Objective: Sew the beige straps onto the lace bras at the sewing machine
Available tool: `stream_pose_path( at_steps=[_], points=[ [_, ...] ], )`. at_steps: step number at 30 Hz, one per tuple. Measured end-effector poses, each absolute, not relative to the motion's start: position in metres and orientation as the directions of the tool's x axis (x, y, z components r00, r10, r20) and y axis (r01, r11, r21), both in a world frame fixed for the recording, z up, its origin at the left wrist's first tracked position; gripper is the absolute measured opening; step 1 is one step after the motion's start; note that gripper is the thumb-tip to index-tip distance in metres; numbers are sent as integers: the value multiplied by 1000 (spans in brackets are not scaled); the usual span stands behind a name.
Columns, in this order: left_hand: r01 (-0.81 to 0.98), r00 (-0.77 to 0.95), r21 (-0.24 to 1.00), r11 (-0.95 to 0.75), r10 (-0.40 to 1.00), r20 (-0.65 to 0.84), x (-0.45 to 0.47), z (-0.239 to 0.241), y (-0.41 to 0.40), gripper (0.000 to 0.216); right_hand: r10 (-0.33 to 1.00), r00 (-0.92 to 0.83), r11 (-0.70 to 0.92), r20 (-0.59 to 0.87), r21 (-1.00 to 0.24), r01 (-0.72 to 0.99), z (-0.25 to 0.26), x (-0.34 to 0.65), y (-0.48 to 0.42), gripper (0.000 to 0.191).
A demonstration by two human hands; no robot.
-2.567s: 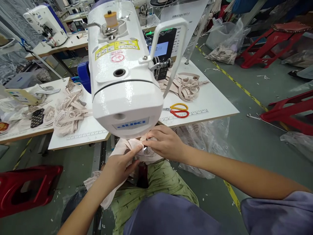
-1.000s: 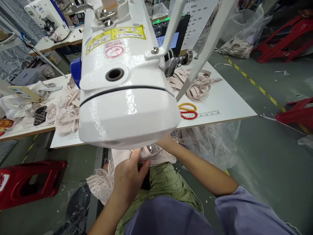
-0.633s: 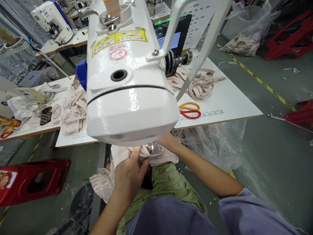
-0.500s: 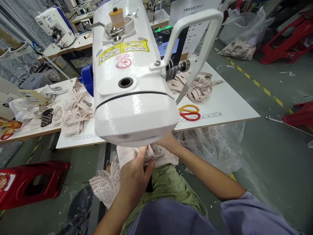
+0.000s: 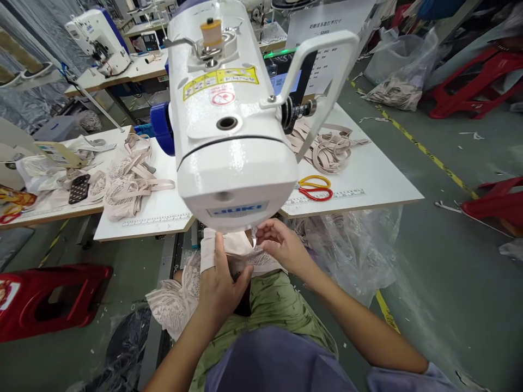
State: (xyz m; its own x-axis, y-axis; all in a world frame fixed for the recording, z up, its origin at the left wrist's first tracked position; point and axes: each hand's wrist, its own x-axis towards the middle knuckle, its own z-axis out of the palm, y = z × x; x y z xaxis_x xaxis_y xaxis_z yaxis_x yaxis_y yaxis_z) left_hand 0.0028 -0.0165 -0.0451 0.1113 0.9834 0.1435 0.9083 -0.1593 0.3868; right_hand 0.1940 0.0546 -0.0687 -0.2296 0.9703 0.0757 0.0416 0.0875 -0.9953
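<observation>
A beige lace bra (image 5: 237,243) lies under the head of the white sewing machine (image 5: 241,174) and drapes down to the left over my lap. My left hand (image 5: 223,280) grips its near edge, index finger stretched along the cloth and thumb bent toward it. On the other side my right hand (image 5: 284,247) is held with its fingers curled and close together beside the needle area. A small shiny pointed piece (image 5: 254,237) shows at those fingertips; whether it is held or belongs to the machine I cannot tell.
Scissors with yellow and red handles (image 5: 315,188) lie on the right table wing by a pile of beige straps (image 5: 327,149). More lace bras (image 5: 126,188) are heaped on the left wing. A red stool (image 5: 53,302) stands at left; a plastic bag (image 5: 351,250) hangs at right.
My right hand has come out from under the machine head, its fingers now showing at the needle area. My left hand stays on the bra. The view has shifted slightly.
</observation>
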Motion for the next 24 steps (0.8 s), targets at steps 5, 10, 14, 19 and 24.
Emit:
stream_pose_path(
  at_steps=[5, 10, 14, 19, 24],
  points=[
    [915, 225, 244, -323, 907, 356, 40, -64, -59, 96, 973, -232, 91, 17, -945, 313, -51, 199, 18, 32],
    [745, 362, 520, -419, 908, 212, 47, -50, -91, 83, 973, -196, -116, -124, -992, 52, -55, 206, -3, 35],
    [607, 368, 616, -502, 865, 342, 28, -13, -73, 38, 887, -358, -359, -293, -924, -134, -56, 211, -7, 38],
    [688, 478, 547, -478, 865, 154, 21, -8, -39, 30, 725, -668, -108, -167, -986, 129, -49, 204, -13, 39],
    [453, 294, 857, 246, 866, -405, 7, -50, -25, 46, 800, -569, 576, 193, -517, 634, -72, 197, -14, 27]
  ],
)
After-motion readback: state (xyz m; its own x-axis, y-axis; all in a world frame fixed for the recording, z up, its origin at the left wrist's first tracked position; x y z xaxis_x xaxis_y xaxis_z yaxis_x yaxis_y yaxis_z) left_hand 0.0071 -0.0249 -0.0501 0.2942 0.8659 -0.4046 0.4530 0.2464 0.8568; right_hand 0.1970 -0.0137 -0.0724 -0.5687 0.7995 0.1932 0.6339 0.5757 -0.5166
